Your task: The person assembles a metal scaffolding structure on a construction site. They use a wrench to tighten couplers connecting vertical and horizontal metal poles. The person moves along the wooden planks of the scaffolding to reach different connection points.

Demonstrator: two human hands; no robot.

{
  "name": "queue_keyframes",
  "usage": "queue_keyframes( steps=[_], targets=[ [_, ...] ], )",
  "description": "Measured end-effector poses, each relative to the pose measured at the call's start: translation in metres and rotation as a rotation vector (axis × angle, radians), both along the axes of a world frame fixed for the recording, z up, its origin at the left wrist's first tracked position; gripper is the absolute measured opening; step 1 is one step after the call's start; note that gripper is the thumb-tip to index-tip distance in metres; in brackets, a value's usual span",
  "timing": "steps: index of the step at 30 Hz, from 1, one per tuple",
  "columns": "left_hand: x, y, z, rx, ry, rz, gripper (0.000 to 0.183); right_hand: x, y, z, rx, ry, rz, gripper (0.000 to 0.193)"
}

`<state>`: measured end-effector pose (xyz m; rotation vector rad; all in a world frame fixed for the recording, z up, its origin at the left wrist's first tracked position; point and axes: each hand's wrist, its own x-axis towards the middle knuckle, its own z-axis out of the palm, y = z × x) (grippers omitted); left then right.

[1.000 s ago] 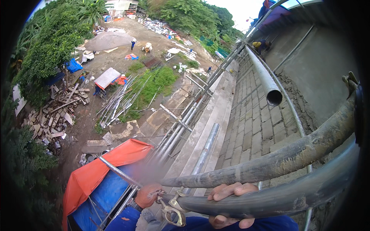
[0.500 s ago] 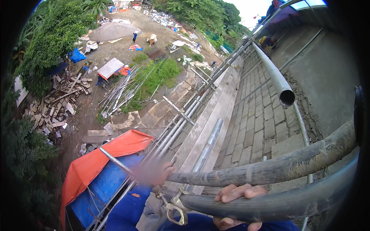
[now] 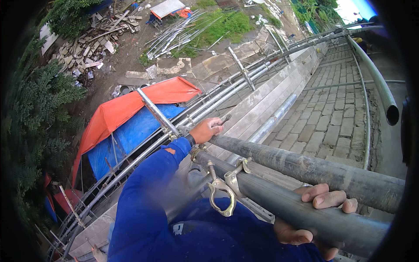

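Observation:
My left hand (image 3: 206, 130), in a blue sleeve and dark wristband, is closed on a short dark metal tool (image 3: 225, 118) whose end sticks out past the thumb. It is just beyond the ends of two thick scaffold pipes. The nearer dark pipe (image 3: 270, 190) crosses in front of my body, and my right hand (image 3: 327, 201) wraps it, fingers over the top and thumb below. Behind it, almost alongside, runs the dirt-streaked pipe (image 3: 301, 163). A metal scaffold coupler (image 3: 222, 198) hangs from the nearer pipe with its ring empty.
Long planks (image 3: 266, 111) form a walkway beside a block wall (image 3: 329, 118). Scaffold rails (image 3: 227, 100) run along the outer edge, with a drop to the ground beyond. An orange tarp (image 3: 118, 105) lies below. An open-ended pipe (image 3: 384, 94) juts in at the right.
The view has tilted down, bringing my left forearm into sight. My left hand, blurred before, now shows sharply with the tool. My right hand still grips the nearer pipe.

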<state>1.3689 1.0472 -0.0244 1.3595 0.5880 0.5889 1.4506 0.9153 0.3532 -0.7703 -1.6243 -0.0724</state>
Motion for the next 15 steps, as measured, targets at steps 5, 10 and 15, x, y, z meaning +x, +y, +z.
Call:
queue_keyframes(
  steps=[5, 10, 15],
  targets=[
    [0.017, -0.014, 0.000, -0.145, -0.070, 0.083, 0.021, 0.039, -0.030, 0.038, -0.475, -0.154, 0.214, 0.084],
    [0.018, -0.020, 0.002, -0.223, -0.033, 0.207, 0.020, 0.016, -0.009, 0.004, -0.122, -0.073, 0.091, 0.066],
    [0.026, -0.017, -0.021, -0.113, -0.065, 0.285, 0.018, 0.023, -0.019, 0.006, -0.085, -0.301, -0.045, 0.064]
  ],
)
